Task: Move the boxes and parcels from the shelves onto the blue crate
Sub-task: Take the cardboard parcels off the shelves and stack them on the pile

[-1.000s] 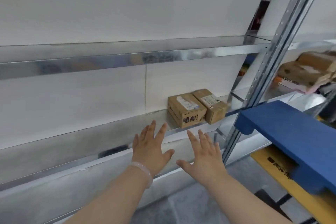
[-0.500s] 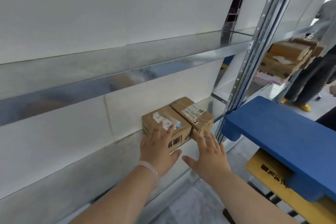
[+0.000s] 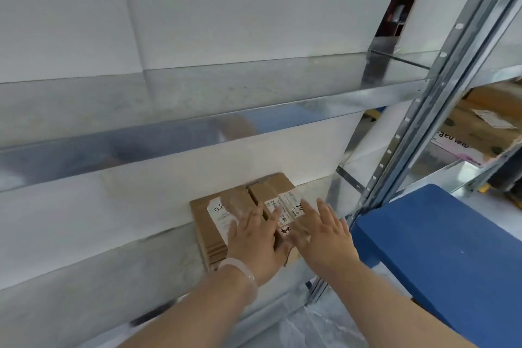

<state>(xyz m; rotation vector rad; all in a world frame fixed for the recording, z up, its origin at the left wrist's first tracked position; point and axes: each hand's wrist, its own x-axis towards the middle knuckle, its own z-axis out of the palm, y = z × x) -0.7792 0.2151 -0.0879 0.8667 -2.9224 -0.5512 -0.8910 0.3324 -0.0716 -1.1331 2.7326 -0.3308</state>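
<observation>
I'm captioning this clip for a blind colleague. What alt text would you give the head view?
A person's left hand and right hand, fingers straight, reach over two small labelled cardboard boxes, the left box and the right box, side by side on a metal shelf against a white wall. A blue crate stands to the right.

White wall panels [image 3: 226,8] fill the upper view, a vertical seam between them at the left. Grey marbled floor [image 3: 319,328] shows below (glossy, faintly veined). A dark gap [image 3: 401,3] opens top right, its contents blurred.
</observation>
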